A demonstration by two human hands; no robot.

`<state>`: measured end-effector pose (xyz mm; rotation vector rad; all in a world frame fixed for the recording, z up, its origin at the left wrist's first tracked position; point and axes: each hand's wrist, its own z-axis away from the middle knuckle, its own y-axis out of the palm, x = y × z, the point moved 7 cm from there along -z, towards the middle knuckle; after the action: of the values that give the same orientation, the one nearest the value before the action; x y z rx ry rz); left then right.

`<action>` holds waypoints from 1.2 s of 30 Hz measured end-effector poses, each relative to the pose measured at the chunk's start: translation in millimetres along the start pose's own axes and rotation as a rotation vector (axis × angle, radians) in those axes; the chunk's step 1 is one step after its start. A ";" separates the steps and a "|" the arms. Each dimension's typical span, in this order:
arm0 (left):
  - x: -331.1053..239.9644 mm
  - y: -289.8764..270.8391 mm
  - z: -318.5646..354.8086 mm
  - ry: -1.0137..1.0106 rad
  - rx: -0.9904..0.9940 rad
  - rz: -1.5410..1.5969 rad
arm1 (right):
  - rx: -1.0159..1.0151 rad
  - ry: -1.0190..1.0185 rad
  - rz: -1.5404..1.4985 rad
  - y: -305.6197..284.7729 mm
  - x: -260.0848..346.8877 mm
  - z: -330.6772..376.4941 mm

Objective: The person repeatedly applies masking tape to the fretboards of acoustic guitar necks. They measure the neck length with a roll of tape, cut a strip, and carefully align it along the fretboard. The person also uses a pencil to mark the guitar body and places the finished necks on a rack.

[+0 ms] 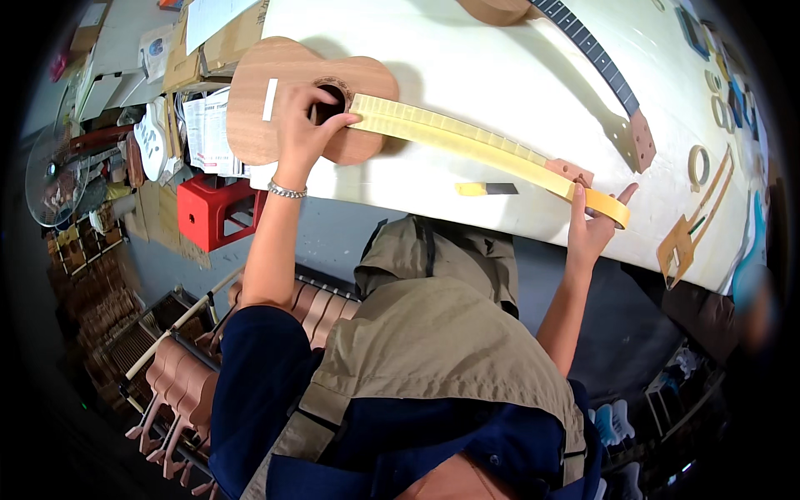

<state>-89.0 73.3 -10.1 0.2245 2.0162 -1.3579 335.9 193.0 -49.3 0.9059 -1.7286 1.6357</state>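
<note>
A ukulele [258, 77] of brown wood lies on the white table, its neck pointing right. Yellow masking tape [450, 140] stretches along the fretboard from beside the soundhole to the headstock [572, 170]. My left hand [305, 125] is over the body, its thumb pressing the tape's end and its fingers bent over the soundhole. By the headstock, my right hand [588, 233] grips the tape roll [612, 208], with one finger sticking out. A yellow-handled knife [472, 189] with a dark blade lies in front of the neck.
Another ukulele [593, 52] lies at the far right. A tape ring [698, 165] and a wooden jig [679, 246] rest near the right edge. Cardboard boxes [237, 42] and a red stool [208, 212] stand to the left. Racked ukulele bodies [179, 379] are at lower left.
</note>
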 end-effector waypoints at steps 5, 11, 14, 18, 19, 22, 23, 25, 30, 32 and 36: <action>-30.2 13.1 31.1 0.394 0.004 -0.281 | -0.070 0.063 -0.020 -0.9 5.6 0.5; -30.0 38.6 50.9 0.293 0.181 -0.499 | -0.071 0.147 -0.017 5.5 1.6 -1.0; -26.5 41.6 52.5 0.300 0.218 -0.593 | -0.097 0.098 0.003 6.0 7.3 -1.0; -49.0 49.6 59.0 0.243 0.177 -0.631 | -0.147 0.012 0.033 9.9 18.1 1.0; -59.2 66.4 65.1 0.239 0.218 -0.620 | -0.148 -0.015 0.040 13.3 15.6 1.2; -123.6 140.1 81.8 0.247 0.471 -0.403 | -0.178 -0.058 0.000 21.7 6.8 2.4; -147.3 160.4 85.0 0.286 0.531 -0.335 | -0.183 -0.043 -0.030 22.5 6.0 2.4; -188.2 171.3 92.6 0.582 0.510 -0.204 | -0.169 -0.042 -0.075 23.5 5.3 1.3; -155.7 180.5 100.4 0.450 0.573 0.012 | -0.078 -0.032 -0.080 24.4 1.9 4.2; -149.7 162.6 88.7 0.258 0.396 -0.315 | -0.123 -0.102 -0.043 24.9 2.0 1.5; -155.6 153.1 82.0 0.129 0.673 -0.167 | -0.119 -0.105 0.038 24.9 0.4 4.1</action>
<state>139.3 104.1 -46.1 0.4571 1.6330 -2.1469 315.9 189.3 -64.1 0.9217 -1.9034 1.5145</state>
